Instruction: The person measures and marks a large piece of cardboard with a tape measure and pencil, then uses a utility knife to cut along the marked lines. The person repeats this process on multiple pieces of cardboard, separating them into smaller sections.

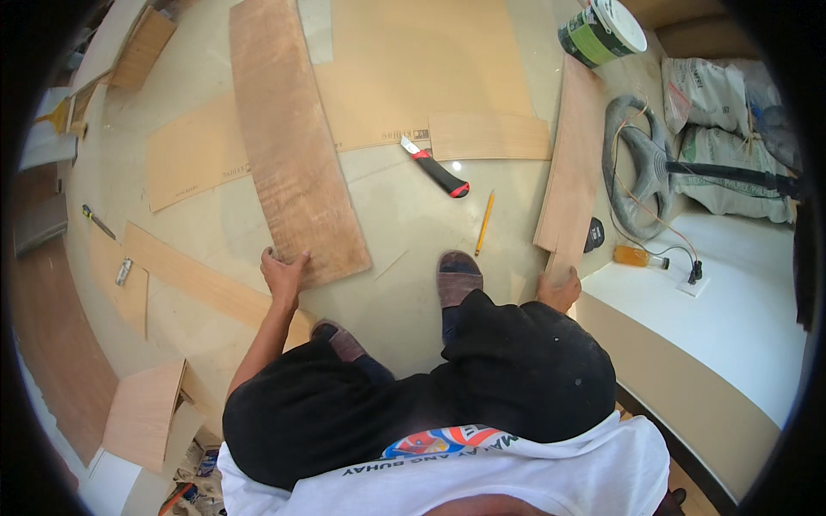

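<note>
The person's right slipper (460, 277) stands between 2 boards, near the pencil (485, 224). The left hand (285, 277) grips the near-left corner of the wide plywood board (297, 146), its thumb on the top face and its fingers at the edge. The right hand (559, 292) closes around the tongue at the near end of the narrow plywood board (572, 155); its undermost fingers are hidden, so I cannot tell how they press. Beyond the pencil, the utility knife (436, 168) lies with its blade exposed; the wide board, if swung rightward, could knock it, and a careless reach could cut a finger. A forward step might roll the pencil underfoot. Farthest, the bucket (602, 33) stands at the narrow board's far end; whether they touch is unclear, but a hard push there could tip it.
</note>
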`<state>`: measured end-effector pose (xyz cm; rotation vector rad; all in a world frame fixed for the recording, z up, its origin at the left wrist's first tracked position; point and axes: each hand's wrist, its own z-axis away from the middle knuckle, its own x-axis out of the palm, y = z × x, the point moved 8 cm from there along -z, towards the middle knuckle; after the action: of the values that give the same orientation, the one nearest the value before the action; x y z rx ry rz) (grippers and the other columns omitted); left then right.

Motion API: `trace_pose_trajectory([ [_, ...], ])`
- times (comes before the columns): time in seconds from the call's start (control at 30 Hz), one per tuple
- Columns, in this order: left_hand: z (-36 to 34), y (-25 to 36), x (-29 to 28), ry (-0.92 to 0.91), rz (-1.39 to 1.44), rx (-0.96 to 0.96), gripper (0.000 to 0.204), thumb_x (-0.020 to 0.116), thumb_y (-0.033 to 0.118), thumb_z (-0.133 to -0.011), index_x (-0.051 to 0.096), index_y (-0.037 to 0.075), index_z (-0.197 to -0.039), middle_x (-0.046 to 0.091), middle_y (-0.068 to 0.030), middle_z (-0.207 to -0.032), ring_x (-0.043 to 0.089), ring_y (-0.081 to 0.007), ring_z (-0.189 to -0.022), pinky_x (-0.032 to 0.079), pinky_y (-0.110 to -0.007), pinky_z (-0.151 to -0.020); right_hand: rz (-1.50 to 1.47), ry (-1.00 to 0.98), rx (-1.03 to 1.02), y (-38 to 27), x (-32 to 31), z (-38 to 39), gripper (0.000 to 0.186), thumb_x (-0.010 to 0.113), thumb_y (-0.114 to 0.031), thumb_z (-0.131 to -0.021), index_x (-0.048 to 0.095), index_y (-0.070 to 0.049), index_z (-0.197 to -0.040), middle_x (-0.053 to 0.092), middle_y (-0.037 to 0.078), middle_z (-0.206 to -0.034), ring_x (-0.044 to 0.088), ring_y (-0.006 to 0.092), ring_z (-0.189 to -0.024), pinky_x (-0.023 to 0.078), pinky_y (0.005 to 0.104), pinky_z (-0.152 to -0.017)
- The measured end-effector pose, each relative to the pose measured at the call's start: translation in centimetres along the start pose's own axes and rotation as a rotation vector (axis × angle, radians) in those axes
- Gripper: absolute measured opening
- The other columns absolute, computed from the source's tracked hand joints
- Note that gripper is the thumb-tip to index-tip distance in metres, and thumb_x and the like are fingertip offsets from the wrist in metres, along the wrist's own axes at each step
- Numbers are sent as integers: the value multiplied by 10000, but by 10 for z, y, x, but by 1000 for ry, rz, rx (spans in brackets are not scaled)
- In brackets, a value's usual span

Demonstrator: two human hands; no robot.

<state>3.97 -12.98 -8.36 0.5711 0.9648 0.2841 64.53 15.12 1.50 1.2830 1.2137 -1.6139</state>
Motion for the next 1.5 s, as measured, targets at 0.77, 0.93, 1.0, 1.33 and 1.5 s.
trace_pose_trajectory([
  [0.77, 16, -10, -9, -88, 215, -49, 665, 820, 282, -771, 568, -128, -1230, 663, -250, -1098, 666, -317, -985, 543, -400, -861, 265, -871, -1025, -313, 114, 53, 398, 732, -211, -817, 586, -3, -1123, 632, 234, -1072, 620, 420, -1023, 506, 487, -891],
  [0.93, 14, -17, 0, -19, 9, -76, 728, 832, 380, -749, 570, -109, -1220, 634, -275, -1144, 622, -376, -1076, 507, -453, -930, -322, -956, -963, -347, 106, 109, 638, 752, -292, -836, 519, 56, -1318, 637, 308, -1193, 656, 390, -1090, 530, 444, -922],
  [1.0, 15, 4, 5, -22, 48, -61, 747, 830, 412, -750, 572, -110, -1217, 635, -275, -1141, 629, -368, -1055, 517, -443, -912, -427, -1027, -734, -348, 140, 126, 635, 741, -291, -856, 509, 79, -1317, 637, 313, -1206, 660, 364, -1111, 533, 422, -924],
  [1.33, 58, 56, 7, -459, 854, -292, 589, 776, 389, -883, 604, -61, -1222, 681, -152, -1130, 660, -224, -1037, 557, -384, -889, -649, -1563, -397, -348, 165, 149, 387, 647, -328, -971, 649, 19, -1140, 680, 59, -991, 647, 168, -886, 540, 329, -791],
  [1.5, 51, 87, -15, -579, 861, -153, 456, 733, 298, -935, 617, -45, -1213, 699, -124, -1079, 689, -193, -925, 600, -366, -808, -1053, -1555, -104, -370, 150, 115, 689, 572, -401, -1014, 347, 79, -1454, 432, 269, -1455, 488, 347, -1313, 437, 439, -1054],
])
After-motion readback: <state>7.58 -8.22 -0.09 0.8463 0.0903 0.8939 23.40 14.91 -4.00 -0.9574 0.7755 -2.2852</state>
